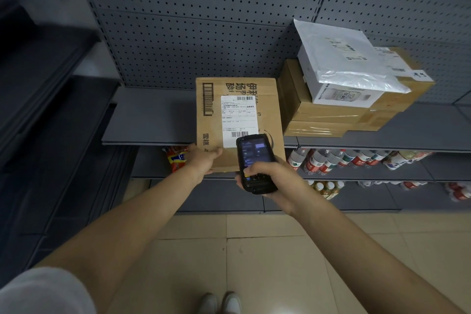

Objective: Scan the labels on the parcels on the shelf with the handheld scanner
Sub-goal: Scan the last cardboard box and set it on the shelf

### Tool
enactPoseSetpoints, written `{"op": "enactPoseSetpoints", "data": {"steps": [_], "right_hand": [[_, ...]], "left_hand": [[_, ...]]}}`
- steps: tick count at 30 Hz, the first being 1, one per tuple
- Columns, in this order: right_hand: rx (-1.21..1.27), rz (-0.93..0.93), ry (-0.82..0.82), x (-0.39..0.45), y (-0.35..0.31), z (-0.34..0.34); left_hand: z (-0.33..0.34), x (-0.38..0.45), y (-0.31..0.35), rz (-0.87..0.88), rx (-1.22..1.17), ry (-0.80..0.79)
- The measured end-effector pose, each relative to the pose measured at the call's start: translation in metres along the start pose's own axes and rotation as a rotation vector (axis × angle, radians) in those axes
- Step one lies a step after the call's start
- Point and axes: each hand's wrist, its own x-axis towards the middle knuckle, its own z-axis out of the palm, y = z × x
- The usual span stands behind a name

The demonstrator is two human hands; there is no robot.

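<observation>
A brown cardboard parcel (211,120) lies flat on the grey shelf (147,120), its near end sticking out over the shelf's front edge. On its top is a white shipping label (238,116) with barcodes. My left hand (204,159) grips the parcel's near left corner. My right hand (267,176) holds a black handheld scanner (253,160) with its screen lit. The scanner's top end sits just over the label's lower barcode.
To the right, stacked brown boxes (339,117) carry a white box (339,95) and a grey plastic mailer (341,58). Lower shelves hold several bottles (331,160) and a snack bag (175,158). Pegboard backs the shelf. Dark shelving stands at left; tiled floor below.
</observation>
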Motion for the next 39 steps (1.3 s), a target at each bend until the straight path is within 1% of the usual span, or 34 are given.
{"op": "enactPoseSetpoints", "data": {"steps": [5,9,14,16,20,24,32,39], "right_hand": [[-0.171,-0.065,0.187,0.021,-0.003,-0.012],[-0.207,-0.119,0.266,0.036,-0.013,-0.020],[-0.220,-0.150,0.291,0.058,-0.025,-0.030],[-0.263,-0.155,0.302,0.069,-0.027,-0.034],[-0.361,-0.154,0.259,0.092,-0.039,-0.046],[-0.373,-0.139,0.249,0.117,-0.058,-0.061],[-0.402,-0.167,0.312,0.147,-0.091,-0.084],[-0.416,-0.176,0.293,0.150,-0.105,-0.091]], "left_hand": [[-0.006,0.004,0.019,0.010,-0.029,-0.030],[-0.012,0.015,0.033,0.026,-0.022,-0.061],[-0.016,0.024,0.053,0.070,0.041,-0.096],[-0.014,0.028,0.061,0.081,0.059,-0.092],[-0.006,0.043,0.079,0.075,0.082,-0.091],[0.004,0.062,0.101,0.086,0.094,-0.072],[0.040,0.089,0.136,0.066,0.090,-0.110],[0.049,0.102,0.152,0.027,0.099,-0.151]]}}
